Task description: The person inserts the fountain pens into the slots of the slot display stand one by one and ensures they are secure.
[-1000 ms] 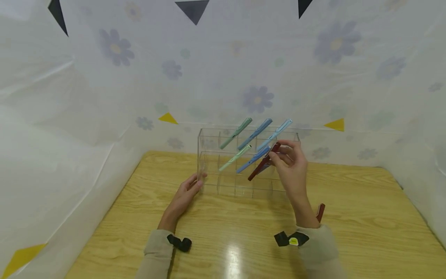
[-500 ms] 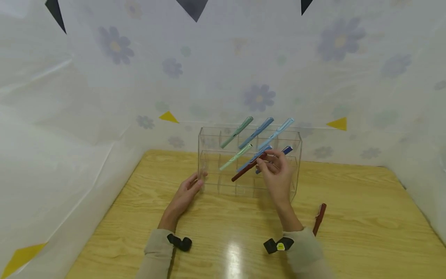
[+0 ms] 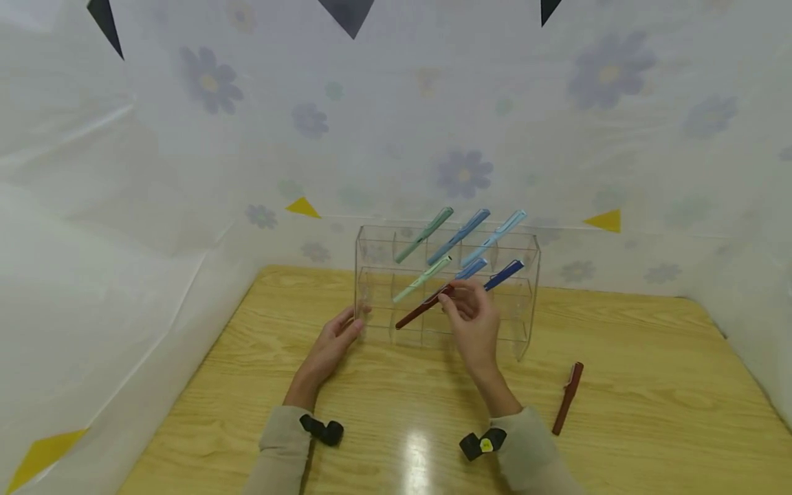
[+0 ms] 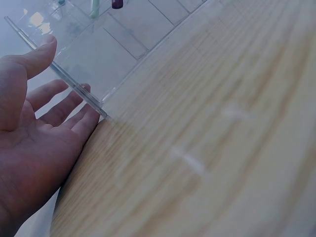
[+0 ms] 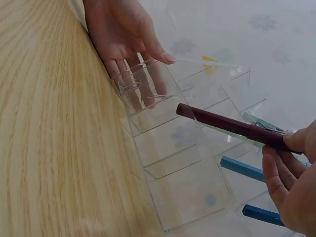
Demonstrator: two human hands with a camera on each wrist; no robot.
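Observation:
A clear acrylic pen organizer (image 3: 529, 299) with tiered compartments stands on the table. My left hand (image 3: 332, 347) grips its left side edge, thumb in front and fingers behind the panel, as the left wrist view shows. My right hand (image 3: 476, 323) pinches a dark red pen (image 5: 222, 122) by its capped end. That pen slants in front of the lower part of the organizer, its other end pointing down and left. Pale green (image 3: 423, 278), mid-blue (image 3: 473, 268) and dark blue (image 3: 504, 273) pens lean in the middle tier. My right hand partly hides the blue ones.
Dark green (image 3: 424, 235), steel-blue (image 3: 458, 238) and light blue (image 3: 493, 238) pens lean in the top tier. Another dark red pen (image 3: 567, 399) lies on the wooden table (image 3: 643, 385) at right. A flowered white sheet (image 3: 396, 124) hangs behind.
My right hand has moved left and slightly down with the dark red pen, from the right side of the organizer. The dark blue pen has come into view. My left hand keeps its place.

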